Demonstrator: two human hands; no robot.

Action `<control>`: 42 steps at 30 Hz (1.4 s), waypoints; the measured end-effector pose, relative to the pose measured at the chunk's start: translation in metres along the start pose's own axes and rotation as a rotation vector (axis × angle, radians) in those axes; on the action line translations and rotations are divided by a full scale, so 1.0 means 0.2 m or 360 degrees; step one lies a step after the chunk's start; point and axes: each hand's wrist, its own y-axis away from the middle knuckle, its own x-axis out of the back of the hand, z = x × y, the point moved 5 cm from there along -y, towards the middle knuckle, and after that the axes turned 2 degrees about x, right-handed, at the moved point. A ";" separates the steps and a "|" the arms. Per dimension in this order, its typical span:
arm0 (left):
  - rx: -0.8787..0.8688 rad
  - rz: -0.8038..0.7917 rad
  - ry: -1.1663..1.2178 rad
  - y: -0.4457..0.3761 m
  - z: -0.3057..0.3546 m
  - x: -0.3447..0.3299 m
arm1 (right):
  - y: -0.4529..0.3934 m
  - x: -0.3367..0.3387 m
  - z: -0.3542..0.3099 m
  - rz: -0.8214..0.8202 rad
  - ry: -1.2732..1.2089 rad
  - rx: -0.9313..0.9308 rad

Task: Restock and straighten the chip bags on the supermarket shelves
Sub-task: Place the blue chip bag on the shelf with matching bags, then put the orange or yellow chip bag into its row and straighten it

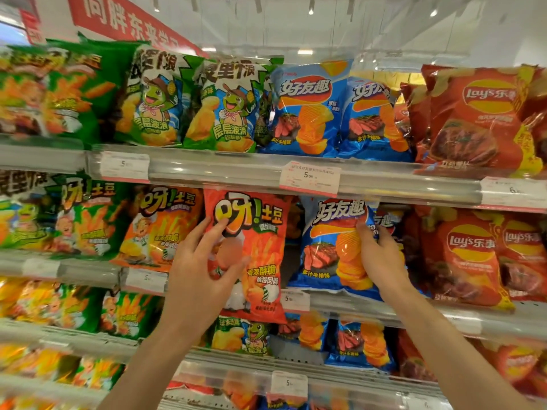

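Straightening is under way on the second shelf (pixel 384 309); the left hand (pixel 204 261) clasps the red-orange potato-stick bag (pixel 260 232) hanging forward over that shelf's edge; the right hand (pixel 381 255) grips the blue ridged-chip bag (pixel 325 250) beside it; next, probably seat both upright behind that edge.

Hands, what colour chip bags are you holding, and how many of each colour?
Orange-red bag: 1, in the left hand
Blue bag: 1, gripped at its right edge by the right hand
Total: 2
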 end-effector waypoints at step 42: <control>0.0099 -0.0016 0.0222 0.02 -0.18 0.04 | 0.09 -0.49 0.04 -0.0457 0.1641 0.0982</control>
